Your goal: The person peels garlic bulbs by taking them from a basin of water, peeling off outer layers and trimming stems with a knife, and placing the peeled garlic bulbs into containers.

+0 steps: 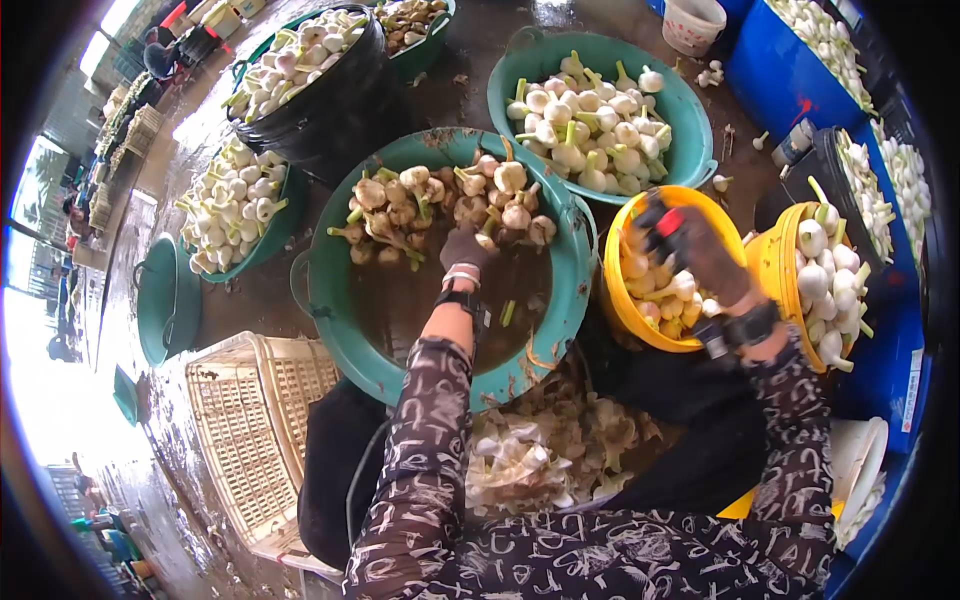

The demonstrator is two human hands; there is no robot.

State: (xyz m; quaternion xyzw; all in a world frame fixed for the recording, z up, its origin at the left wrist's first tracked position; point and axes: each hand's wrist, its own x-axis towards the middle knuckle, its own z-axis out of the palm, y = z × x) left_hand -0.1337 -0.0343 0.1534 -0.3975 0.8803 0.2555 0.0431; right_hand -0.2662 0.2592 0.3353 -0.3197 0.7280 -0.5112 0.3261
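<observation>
Our left hand (466,250) meets the near edge of the brown garlic bulbs (395,205) inside the green basin (326,275); we cannot tell how open its fingers are. Our right hand (712,262), blurred, has its fingers closed around a black-and-red tool (668,226) above the yellow bucket (664,342) of cleaner bulbs (668,290). Below the basin we find loose peelings (540,445); left of these, a slatted crate (240,410).

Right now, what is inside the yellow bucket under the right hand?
Garlic bulbs show in the yellow bucket. The right hand and its black-and-red tool hide part; what lies beneath the top bulbs cannot be seen.
</observation>
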